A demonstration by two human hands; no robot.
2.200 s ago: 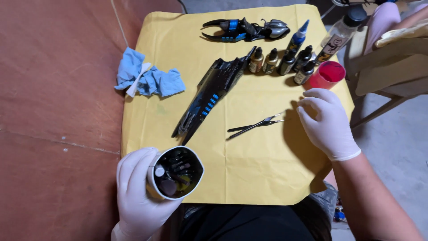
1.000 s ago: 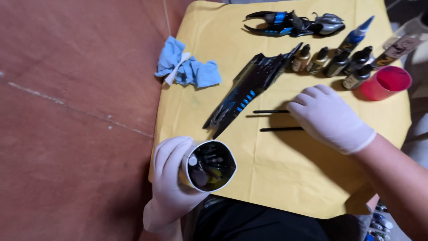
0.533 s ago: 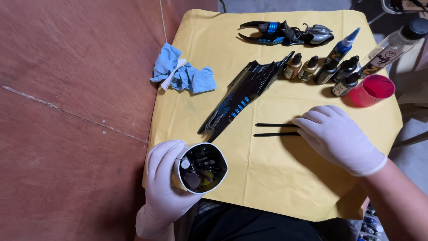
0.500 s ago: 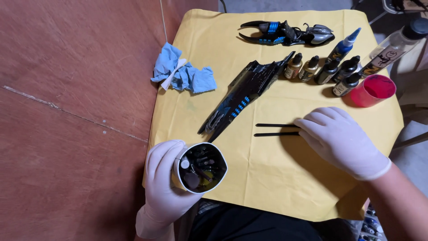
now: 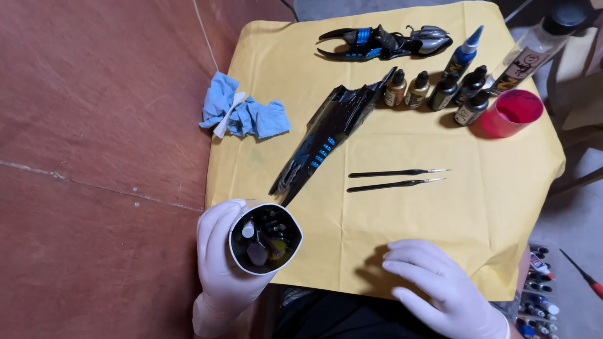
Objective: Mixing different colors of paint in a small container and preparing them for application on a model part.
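Right hand (image 5: 440, 289) has left the brushes (image 5: 396, 178), fingers spread; left hand (image 5: 220, 263) grips cup (image 5: 265, 238).

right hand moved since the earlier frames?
Yes. The right hand has pulled back from the two paintbrushes toward the body, now resting near the yellow cloth's near edge.

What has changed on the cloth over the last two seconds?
The right hand laid two brushes side by side on the yellow cloth, let go, and drew back toward the body, now empty. The left hand kept its grip on the cup. The black model part and bottles stayed put.
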